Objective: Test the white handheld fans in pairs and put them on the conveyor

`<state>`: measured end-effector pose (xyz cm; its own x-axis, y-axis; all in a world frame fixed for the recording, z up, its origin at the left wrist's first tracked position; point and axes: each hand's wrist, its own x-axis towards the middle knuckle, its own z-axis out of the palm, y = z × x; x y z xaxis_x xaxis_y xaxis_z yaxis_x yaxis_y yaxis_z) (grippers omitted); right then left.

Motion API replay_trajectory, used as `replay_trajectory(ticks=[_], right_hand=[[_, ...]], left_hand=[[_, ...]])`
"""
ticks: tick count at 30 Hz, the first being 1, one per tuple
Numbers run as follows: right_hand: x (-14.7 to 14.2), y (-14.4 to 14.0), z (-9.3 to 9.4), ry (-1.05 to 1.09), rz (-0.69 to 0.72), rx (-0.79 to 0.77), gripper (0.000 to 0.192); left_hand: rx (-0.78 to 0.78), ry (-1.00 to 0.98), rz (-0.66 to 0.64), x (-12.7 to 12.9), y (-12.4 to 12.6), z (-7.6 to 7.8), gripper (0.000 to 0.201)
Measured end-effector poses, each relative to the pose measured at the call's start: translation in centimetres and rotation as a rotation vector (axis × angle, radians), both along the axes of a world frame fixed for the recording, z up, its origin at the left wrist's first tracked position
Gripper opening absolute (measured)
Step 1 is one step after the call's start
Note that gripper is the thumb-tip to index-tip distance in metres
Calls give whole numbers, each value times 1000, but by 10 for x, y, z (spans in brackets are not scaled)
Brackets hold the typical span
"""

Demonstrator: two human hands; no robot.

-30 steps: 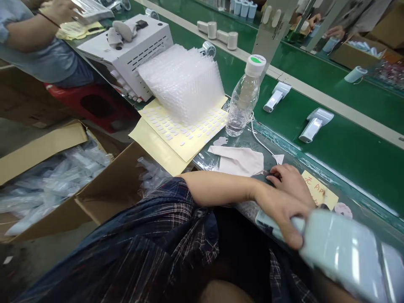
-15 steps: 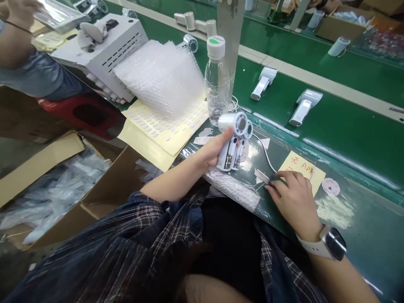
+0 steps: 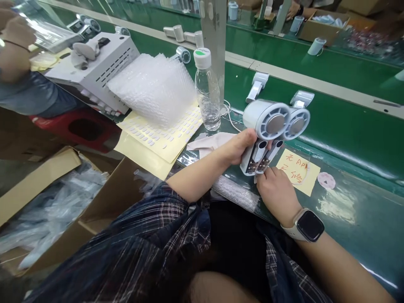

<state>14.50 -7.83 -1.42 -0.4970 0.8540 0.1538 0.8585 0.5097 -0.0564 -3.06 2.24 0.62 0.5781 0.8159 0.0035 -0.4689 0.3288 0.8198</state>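
Observation:
My left hand (image 3: pixel 241 145) is closed round two pale-blue handheld fans held side by side. The nearer fan (image 3: pixel 267 120) has a round ringed head with a grey hub, and its handle lies open with electronics showing. Partly behind it sits the second fan (image 3: pixel 297 123), its handle open too. My right hand (image 3: pixel 276 189), wearing a watch, is curled at the lower ends of the handles. Its fingertips are pressed together there, and whatever they hold is hidden. A white cable (image 3: pixel 232 120) runs from behind the bottle and out of sight behind the fans.
A water bottle (image 3: pixel 206 92) stands beside bubble-wrap sheets (image 3: pixel 154 86) and yellow label sheets (image 3: pixel 142 147). A handwritten note (image 3: pixel 298 172) lies right of my hands. More fans (image 3: pixel 257 86) rest on the green belt. A carton (image 3: pixel 101 202) of plastic bags is lower left; another person's arm (image 3: pixel 28 88) is beyond.
My left hand has brought the two fans to the right and closer to me. My right hand has come up from the tabletop to the bottom of their handles.

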Motion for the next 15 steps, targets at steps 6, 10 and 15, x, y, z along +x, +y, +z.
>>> replay_trajectory(ticks=[6, 10, 15], right_hand=[[25, -7, 36, 494, -408, -86, 14], [23, -19, 60, 780, -505, -153, 28], [6, -17, 68, 639, -450, 106, 33]], left_hand=[[-53, -105, -75, 2, 0, -7, 89], [-55, -116, -102, 2, -6, -5, 93], [29, -80, -138, 2, -14, -12, 96]])
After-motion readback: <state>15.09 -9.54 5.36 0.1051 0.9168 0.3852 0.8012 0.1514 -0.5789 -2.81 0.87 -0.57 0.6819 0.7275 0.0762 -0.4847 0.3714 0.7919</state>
